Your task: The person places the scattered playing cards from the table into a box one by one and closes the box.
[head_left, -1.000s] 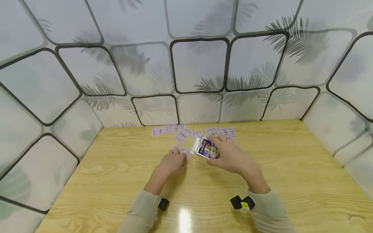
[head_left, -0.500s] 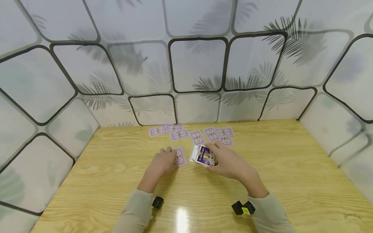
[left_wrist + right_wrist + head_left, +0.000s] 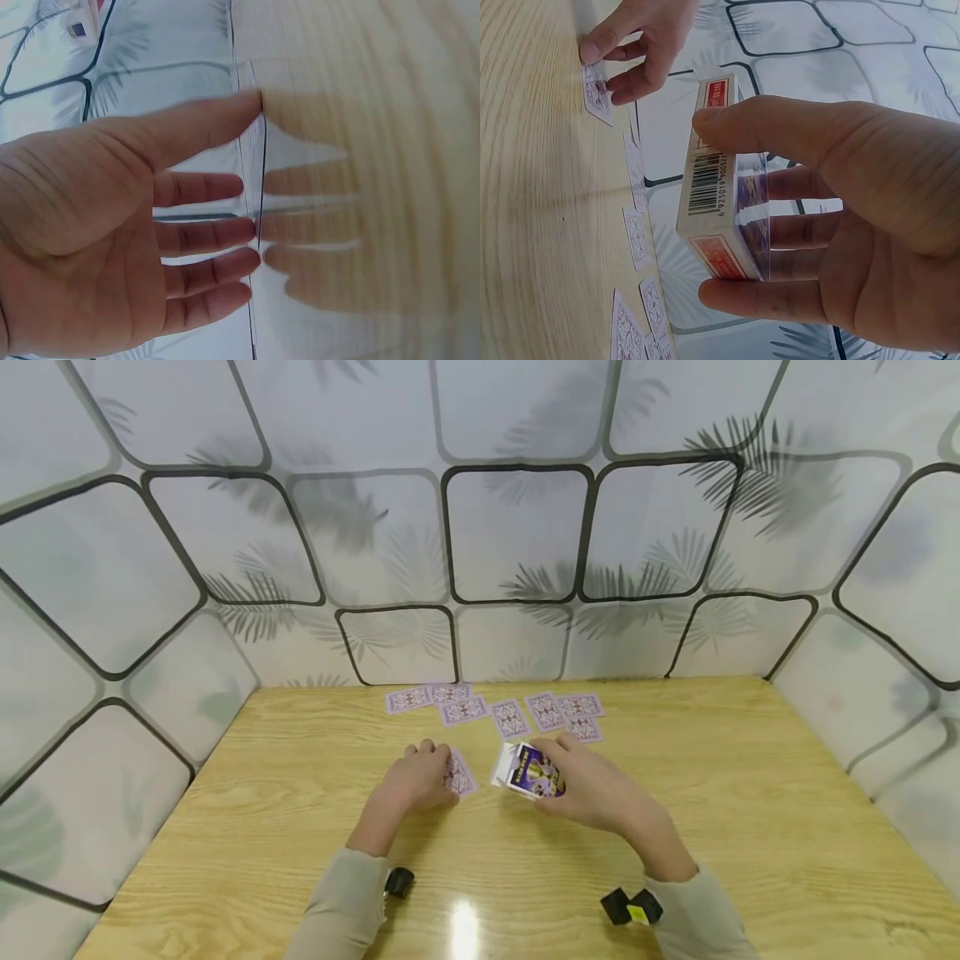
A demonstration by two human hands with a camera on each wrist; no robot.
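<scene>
In the head view, my left hand (image 3: 415,779) is low over the wooden table, gripping a purple-patterned playing card (image 3: 461,777) between thumb and fingers. That card lies back up at the tabletop, partly hidden by the fingers. In the left wrist view the left hand (image 3: 97,232) has its thumb and fingertips down at the surface. My right hand (image 3: 596,781) holds a purple-and-white card box (image 3: 536,772) above the table, with the white flap end towards the left. The right wrist view shows the thumb on the box's (image 3: 709,180) barcode side and the fingers round the opposite side.
Several playing cards (image 3: 510,718) lie back up, some overlapping, along the far part of the wooden table (image 3: 300,827). A patterned fabric wall (image 3: 517,535) rises behind the table and at both sides.
The left hand has drawn its card left and towards me, turning it from crosswise to lengthwise. The right hand with the box has come slightly nearer, uncovering more of the far cards.
</scene>
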